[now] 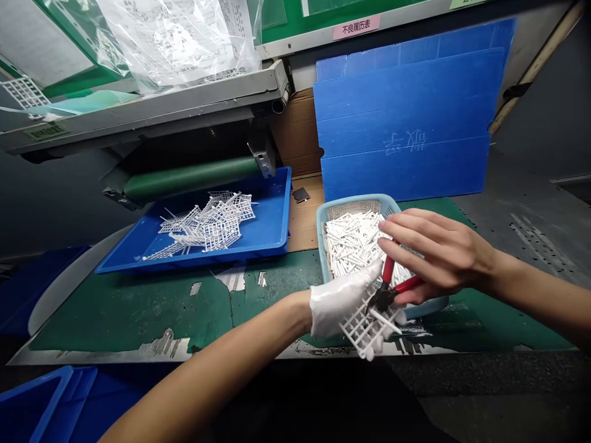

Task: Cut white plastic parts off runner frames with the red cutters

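My left hand [344, 301], in a white glove, grips a white plastic grid piece [357, 329] just in front of the light blue basket. My bare right hand [436, 252] is closed around red-handled cutting pliers [388, 280]. The dark jaws of the pliers rest at the grid piece, beside a thin white rod [385, 322] that lies across it. Whether the jaws are biting on the rod is too small to tell. Beneath and behind both hands stands the light blue basket [323, 231], filled with many loose white rods [353, 240].
A blue tray [272, 237] at the left holds a heap of white grid pieces [212, 221]. Above it hangs a green roller [194, 178] under a metal shelf [184, 107] with plastic-bagged papers. Blue panels [406, 123] stand behind the basket. A blue bin [41, 400] sits lower left.
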Available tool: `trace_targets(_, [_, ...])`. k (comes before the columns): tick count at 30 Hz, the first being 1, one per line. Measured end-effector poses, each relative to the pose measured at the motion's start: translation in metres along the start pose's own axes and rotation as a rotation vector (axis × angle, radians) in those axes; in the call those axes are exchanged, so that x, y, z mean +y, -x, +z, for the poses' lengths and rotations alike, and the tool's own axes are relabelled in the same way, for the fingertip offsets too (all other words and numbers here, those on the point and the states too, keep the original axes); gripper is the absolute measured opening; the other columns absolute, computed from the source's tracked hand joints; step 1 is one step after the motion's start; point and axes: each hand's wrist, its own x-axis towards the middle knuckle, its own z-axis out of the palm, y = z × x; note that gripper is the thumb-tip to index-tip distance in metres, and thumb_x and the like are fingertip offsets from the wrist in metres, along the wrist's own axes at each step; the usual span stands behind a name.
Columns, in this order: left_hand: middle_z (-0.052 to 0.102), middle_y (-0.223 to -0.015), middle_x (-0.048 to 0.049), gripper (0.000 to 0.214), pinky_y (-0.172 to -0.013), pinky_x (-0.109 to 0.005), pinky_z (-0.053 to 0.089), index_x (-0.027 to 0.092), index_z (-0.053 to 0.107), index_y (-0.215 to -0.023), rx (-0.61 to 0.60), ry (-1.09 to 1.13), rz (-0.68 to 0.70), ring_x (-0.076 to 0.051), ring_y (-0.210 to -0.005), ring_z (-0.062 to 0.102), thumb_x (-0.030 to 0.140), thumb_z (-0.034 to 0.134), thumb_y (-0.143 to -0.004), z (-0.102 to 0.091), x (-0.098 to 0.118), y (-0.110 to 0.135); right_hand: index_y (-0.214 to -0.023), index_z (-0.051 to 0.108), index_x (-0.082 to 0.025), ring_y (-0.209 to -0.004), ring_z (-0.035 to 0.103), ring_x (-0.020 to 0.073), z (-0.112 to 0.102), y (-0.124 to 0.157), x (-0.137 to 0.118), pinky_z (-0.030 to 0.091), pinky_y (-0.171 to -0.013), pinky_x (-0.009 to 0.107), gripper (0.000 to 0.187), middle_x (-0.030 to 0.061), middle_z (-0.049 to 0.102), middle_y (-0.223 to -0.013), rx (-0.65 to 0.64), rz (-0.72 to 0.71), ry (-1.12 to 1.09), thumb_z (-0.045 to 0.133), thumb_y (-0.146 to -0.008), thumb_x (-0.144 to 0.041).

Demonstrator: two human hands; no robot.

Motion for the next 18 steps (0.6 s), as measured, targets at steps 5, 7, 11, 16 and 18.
trace_targets(5, [0.064,-0.078,-0.0074,0.07,-0.056,-0.027,0.05,0.016,0.065,-0.089,0.038,0.107,-0.035,-0.013,-0.059,0.059,0.075,0.028,-0.092,-0.004,0.004,0.001,-0.099,0.065,-0.009,-0.084,0.058,0.0276,0.008,0.001,-0.003,0.05,-0.075,0.043,0.066,0.0142,0.063,-0.09,-0.047,0.113,-0.022,0.054,-0.088,-0.073])
trace_targets(7, [0.064,-0.076,-0.0081,0.074,-0.057,-0.029,0.051,0.014,0.064,-0.09,0.018,0.18,-0.011,-0.015,-0.059,0.059,0.075,0.023,-0.093,-0.01,0.007,0.0,-0.093,0.065,-0.011,-0.075,0.056,0.0239,0.01,0.004,-0.008,0.046,-0.067,0.038,0.061,0.0122,0.062,-0.085,-0.112,0.211,-0.035,0.053,-0.09,-0.07])
trace_targets(11, [0.064,-0.077,-0.0096,0.07,-0.059,-0.033,0.053,0.012,0.061,-0.099,0.059,0.356,0.034,-0.019,-0.063,0.062,0.074,0.029,-0.092,-0.021,0.012,-0.009,-0.081,0.063,-0.013,-0.064,0.05,0.0194,0.011,0.01,-0.025,0.034,-0.056,0.032,0.053,0.0088,0.058,-0.075,-0.279,0.433,-0.051,0.049,-0.095,-0.063])
trace_targets(16, [0.068,-0.092,-0.013,0.067,-0.06,-0.032,0.053,0.012,0.059,-0.115,0.192,0.489,0.211,-0.018,-0.065,0.061,0.069,0.031,-0.095,-0.018,0.02,-0.034,-0.076,0.061,-0.016,-0.055,0.047,0.0171,0.008,0.014,-0.041,0.02,-0.049,0.028,0.062,0.0061,0.056,-0.066,-0.46,0.801,-0.039,0.037,-0.096,-0.07])
trace_targets(18, [0.067,-0.105,-0.0153,0.069,-0.063,-0.032,0.054,0.012,0.055,-0.126,0.33,0.537,0.295,-0.017,-0.068,0.061,0.069,0.03,-0.096,-0.014,0.021,-0.049,-0.075,0.062,-0.016,-0.052,0.047,0.0168,0.007,0.012,-0.042,0.019,-0.048,0.028,0.067,0.0063,0.057,-0.066,-0.544,0.905,-0.07,0.032,-0.096,-0.072])
